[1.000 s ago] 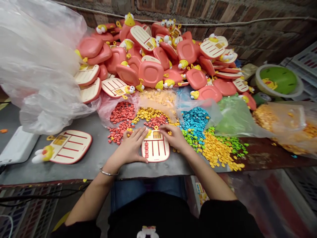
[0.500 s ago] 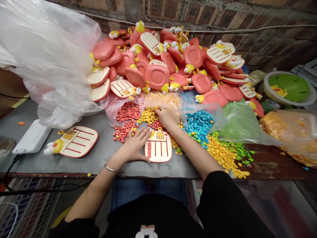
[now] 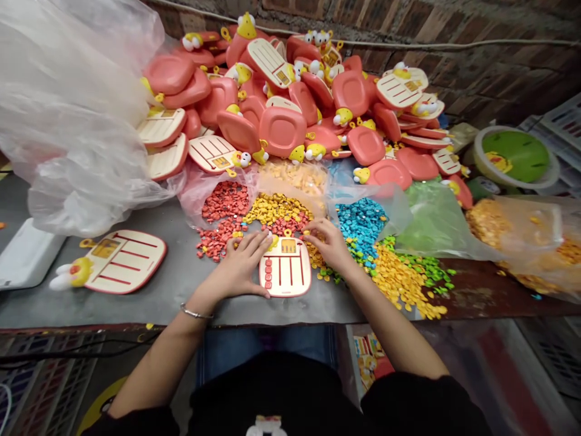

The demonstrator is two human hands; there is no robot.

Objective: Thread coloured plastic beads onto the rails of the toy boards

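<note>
A cream-faced toy board (image 3: 297, 278) with a red rim and red slots lies flat in front of me, a column of small red pieces (image 3: 268, 274) along its left slot. My left hand (image 3: 238, 266) grips the board's left side, thumb at the lower corner and fingers over the yellow duck-like head, which they mostly hide. At the upper right corner, my right hand (image 3: 329, 245) is closed in a pinch, with what looks like a small yellow piece at its fingertips. Loose yellow pieces (image 3: 276, 209) and red pieces (image 3: 226, 203) are heaped just behind the board.
Blue pieces (image 3: 361, 227), yellow-orange pieces (image 3: 403, 275) and green pieces (image 3: 426, 275) spread to the right. Another board (image 3: 129, 263) lies left, near a white box (image 3: 29, 254). Behind rise a pile of boards (image 3: 284, 130) and a large plastic bag (image 3: 77, 121). A tub (image 3: 551, 175) stands right.
My right hand has come back from the yellow heap to the board's upper right corner. My left hand still holds the board. The whole view has shifted slightly.
</note>
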